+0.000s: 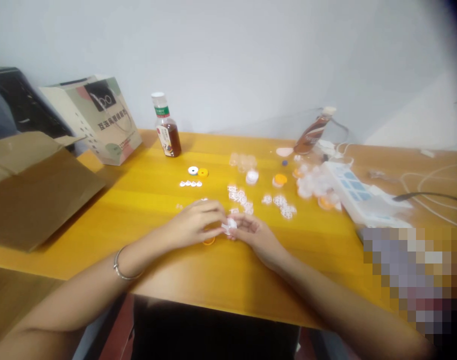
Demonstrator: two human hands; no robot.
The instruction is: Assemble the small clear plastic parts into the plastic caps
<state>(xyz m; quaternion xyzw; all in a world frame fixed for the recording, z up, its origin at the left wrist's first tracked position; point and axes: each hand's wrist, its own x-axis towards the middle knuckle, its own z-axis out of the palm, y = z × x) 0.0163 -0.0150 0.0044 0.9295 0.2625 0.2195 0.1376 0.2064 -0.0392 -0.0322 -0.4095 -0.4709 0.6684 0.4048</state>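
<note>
Near the front middle of the table (168, 275), my left hand (202, 220) and my right hand (253, 234) meet around a small white, partly clear round piece (231, 225). Fingers of both hands are closed on it; blur hides its exact kind. Just under the left fingers lies an orange round piece (209, 241), partly covered. Beyond my left hand are a short row of small white pieces (191, 184), a white ring-like disc (193, 170) and a yellow one (202, 172). Past my right hand lie scattered white pieces with dark-red marks (240, 196).
Farther right sit a second patterned group (284, 206), white round pieces (252, 176), an orange-topped piece (279, 180) and a clear heap (311, 181). A bottle (168, 132), tilted bottle (313, 134), paper bag (104, 120), cardboard box (41, 190), white box (350, 187) and cables (431, 195) surround them.
</note>
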